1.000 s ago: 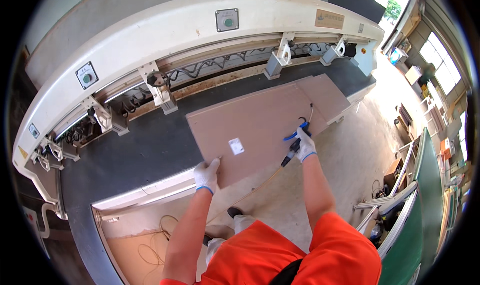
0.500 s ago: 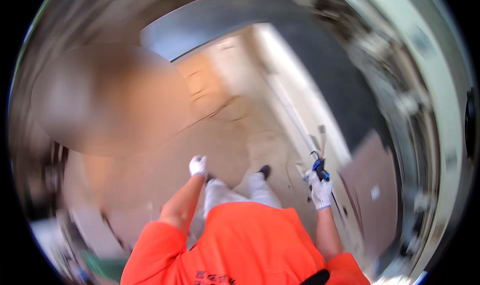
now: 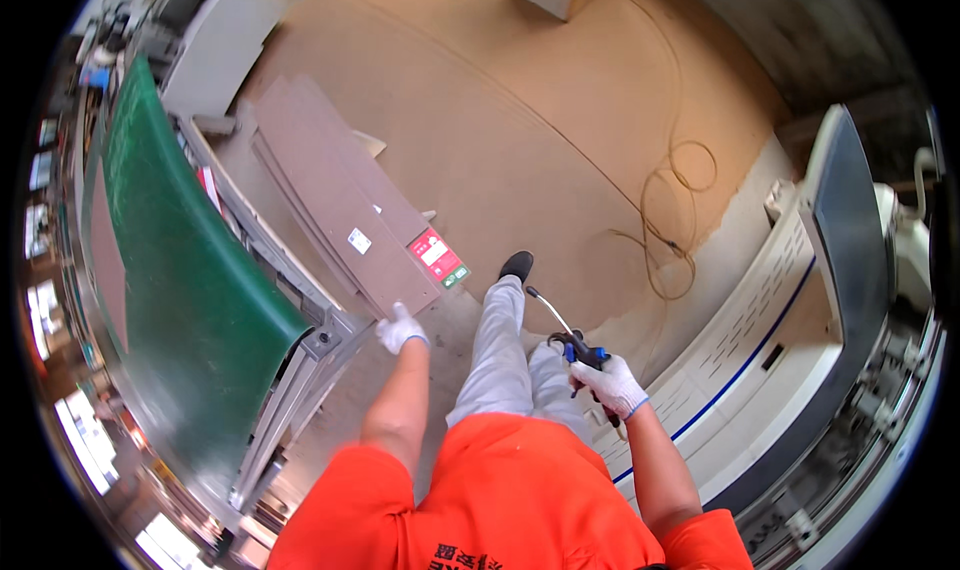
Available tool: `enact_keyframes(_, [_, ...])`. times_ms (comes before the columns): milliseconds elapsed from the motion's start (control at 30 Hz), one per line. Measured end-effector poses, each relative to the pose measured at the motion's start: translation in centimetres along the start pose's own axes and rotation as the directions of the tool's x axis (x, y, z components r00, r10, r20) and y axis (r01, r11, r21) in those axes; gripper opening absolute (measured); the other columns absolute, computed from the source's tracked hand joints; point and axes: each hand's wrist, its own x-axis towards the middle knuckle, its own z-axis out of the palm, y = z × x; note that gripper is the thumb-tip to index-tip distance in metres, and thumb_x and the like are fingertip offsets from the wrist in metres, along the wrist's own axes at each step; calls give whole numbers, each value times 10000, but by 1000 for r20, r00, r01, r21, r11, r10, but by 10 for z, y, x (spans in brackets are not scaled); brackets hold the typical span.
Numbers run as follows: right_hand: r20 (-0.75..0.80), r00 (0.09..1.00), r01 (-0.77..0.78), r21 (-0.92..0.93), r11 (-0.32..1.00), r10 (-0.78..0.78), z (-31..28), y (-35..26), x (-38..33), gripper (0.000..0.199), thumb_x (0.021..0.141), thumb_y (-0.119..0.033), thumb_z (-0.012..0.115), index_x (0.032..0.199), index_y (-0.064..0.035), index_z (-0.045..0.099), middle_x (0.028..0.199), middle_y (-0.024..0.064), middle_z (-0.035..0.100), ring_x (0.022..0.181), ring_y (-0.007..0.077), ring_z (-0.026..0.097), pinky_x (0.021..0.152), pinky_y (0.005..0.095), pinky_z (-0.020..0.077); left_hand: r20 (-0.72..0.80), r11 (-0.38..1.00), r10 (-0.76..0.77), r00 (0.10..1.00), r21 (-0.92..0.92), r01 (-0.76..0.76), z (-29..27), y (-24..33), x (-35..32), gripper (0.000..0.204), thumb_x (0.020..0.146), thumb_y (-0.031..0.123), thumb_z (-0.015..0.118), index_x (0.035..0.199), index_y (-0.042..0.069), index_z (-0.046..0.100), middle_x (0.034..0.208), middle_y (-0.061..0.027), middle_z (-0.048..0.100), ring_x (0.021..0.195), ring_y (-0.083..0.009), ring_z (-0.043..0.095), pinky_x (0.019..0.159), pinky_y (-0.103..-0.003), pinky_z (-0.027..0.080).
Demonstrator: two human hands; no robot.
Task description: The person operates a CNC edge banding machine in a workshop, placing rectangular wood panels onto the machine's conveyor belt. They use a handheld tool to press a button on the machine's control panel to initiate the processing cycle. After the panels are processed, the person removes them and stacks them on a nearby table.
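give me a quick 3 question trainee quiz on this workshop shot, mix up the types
1. True or false: the right hand grips an air blow gun with a thin metal nozzle.
2. What is the left hand nearest to? A) the coiled hose B) the stacked brown boards C) the white machine
3. Fill in: the long belt beside the boards is ____.

Key: 1 true; 2 B; 3 green
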Motion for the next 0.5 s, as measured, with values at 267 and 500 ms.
enact_keyframes(267, [256, 960, -9, -367, 930, 111, 104, -123, 165, 321, 863, -329, 762, 949, -22, 716, 751, -19, 609, 627, 88, 510, 556, 273, 397, 20, 966, 259, 966, -29, -259, 13, 28, 157, 939, 818, 613, 772, 1392, -90, 532, 1388, -306, 593, 1275, -435, 581, 1058, -463, 489])
enact_keyframes(500, [391, 914, 14, -287, 958, 103, 255, -148, 298, 258, 893, -281, 800, 966, -41, 742, 804, -1, 657, 651, 84, 560, 546, 273, 402, 278, 861, 185, 943, -507, -19, 18, 29, 128, 650, 828, 406, 842, 1177, -101, 637, 1147, -231, 724, 1039, -297, 702, 937, -406, 534])
